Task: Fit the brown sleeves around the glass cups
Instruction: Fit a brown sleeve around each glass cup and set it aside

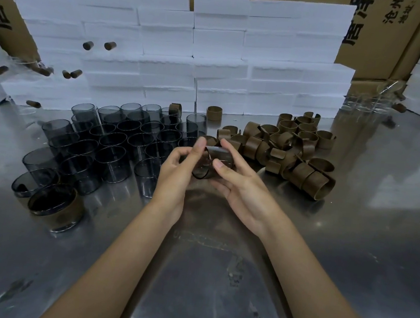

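Head view, sole entry. Cup [212,168], smoked glass, held above the worktop [217,276] at frame centre, lying on its side, long axis running from 7 to 1 o'clock, mouth toward 7. Sleeve [217,150], brown, partly wrapped at the cup's far end, one edge standing loose.

Left hand [175,178]: at 9 o'clock of the cup, fingers curled round its near wall, fingertip on the sleeve edge.

Right hand [240,185]: at 3 o'clock, thumb and fingers pinching cup and sleeve.

Both forearms rise from 6 o'clock, equally near.

Stock: bare cups [117,144] at 9 o'clock; loose sleeves [290,151] at 2 o'clock; finished cup [54,207] at 8 o'clock. Judged: the sleeve must slide along the axis toward 7.
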`<move>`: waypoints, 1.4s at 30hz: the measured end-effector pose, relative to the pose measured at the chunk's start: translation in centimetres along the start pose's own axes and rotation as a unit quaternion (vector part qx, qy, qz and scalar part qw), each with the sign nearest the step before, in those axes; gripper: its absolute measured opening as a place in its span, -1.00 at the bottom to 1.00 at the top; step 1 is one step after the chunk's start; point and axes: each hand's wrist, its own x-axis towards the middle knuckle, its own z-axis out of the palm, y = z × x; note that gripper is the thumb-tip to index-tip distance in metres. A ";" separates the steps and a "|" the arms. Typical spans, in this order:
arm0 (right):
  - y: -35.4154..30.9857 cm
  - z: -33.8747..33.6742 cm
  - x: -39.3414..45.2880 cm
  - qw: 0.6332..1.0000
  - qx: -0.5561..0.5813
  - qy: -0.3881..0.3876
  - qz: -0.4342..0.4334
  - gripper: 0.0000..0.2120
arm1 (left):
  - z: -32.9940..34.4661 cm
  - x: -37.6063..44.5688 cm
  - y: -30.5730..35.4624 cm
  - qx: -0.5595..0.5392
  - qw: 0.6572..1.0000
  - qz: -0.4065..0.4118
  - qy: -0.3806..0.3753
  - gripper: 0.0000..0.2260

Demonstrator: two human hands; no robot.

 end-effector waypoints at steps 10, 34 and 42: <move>-0.4 0.2 0.0 0.996 0.081 0.037 -0.011 -0.52 | 0.0 0.4 -0.1 -0.035 0.998 -0.009 -0.056 -0.79; 0.7 0.4 0.1 0.919 -0.306 0.148 -0.198 -0.56 | 0.6 0.2 0.1 -0.106 0.991 -0.058 -0.050 -0.62; 1.4 0.7 -0.1 0.885 -0.375 0.149 -0.232 -0.60 | 1.0 0.0 0.4 -0.117 0.985 -0.098 -0.082 -0.57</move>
